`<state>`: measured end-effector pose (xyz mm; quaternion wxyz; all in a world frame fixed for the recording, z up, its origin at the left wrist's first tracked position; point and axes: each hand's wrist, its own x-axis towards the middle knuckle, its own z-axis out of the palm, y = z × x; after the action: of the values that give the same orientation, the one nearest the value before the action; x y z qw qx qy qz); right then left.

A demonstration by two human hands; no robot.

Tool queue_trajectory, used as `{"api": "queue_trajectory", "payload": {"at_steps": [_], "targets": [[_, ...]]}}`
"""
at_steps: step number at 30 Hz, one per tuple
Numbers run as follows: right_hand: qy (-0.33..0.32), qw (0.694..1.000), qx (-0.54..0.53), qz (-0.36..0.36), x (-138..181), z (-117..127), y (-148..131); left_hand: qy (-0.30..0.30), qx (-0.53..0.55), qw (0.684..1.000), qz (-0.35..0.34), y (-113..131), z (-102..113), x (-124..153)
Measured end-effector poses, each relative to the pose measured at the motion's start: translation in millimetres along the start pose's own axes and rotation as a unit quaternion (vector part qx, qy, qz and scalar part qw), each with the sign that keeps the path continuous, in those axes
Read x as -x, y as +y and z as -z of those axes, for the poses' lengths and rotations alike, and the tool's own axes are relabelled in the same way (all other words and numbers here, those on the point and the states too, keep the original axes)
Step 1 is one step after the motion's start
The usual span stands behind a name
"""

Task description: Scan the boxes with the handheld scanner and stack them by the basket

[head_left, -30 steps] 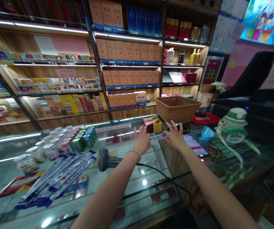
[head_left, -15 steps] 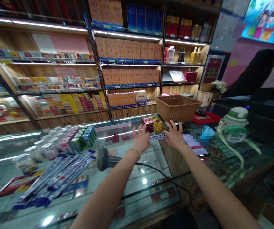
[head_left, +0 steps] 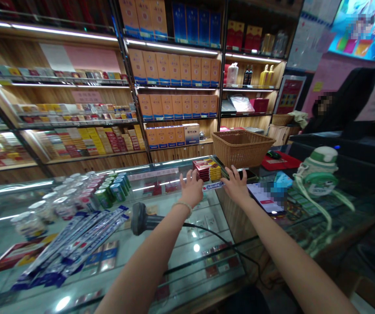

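Note:
A narrow blue-and-white printed packet (head_left: 213, 186) spans the gap between my two hands, over the glass counter. My left hand (head_left: 190, 192) has its thumb side at the packet's left end, its other fingers raised and fanned. At the right end, my right hand (head_left: 236, 186) holds it the same way, fingers spread upward. Just beyond the packet stands a stack of red and yellow boxes (head_left: 207, 169). A pile of long blue-and-white packets (head_left: 79, 244) lies on the counter at the left. Beside my left forearm rests a grey handheld scanner (head_left: 140, 219) with its cable.
Rows of jars and cans (head_left: 89, 192) stand at the left of the glass counter (head_left: 203, 261). A wicker basket (head_left: 241, 150) sits behind my right hand. To the right are a lit phone (head_left: 264, 198) and a green-and-white water bottle (head_left: 321, 168). Stocked shelves line the back wall.
The whole view has shifted slightly. Both hands stay at the packet's two ends, with almost no movement of their own.

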<state>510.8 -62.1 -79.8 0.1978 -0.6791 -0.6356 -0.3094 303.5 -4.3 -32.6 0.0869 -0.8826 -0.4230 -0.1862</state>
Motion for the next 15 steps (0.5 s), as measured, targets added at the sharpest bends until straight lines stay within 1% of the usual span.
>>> {"api": "queue_trajectory", "payload": {"at_steps": [3, 15], "targets": [[-0.009, 1.0, -0.001, -0.005, 0.8, 1.0, -1.0, -0.002, 0.001, 1.0, 0.0, 0.2, 1.7, 1.0], [0.018, 1.0, -0.006, -0.001, 5.8, 2.3, -6.7, -0.012, -0.01, 1.0, 0.003, 0.4, 6.2, 6.6]]}}
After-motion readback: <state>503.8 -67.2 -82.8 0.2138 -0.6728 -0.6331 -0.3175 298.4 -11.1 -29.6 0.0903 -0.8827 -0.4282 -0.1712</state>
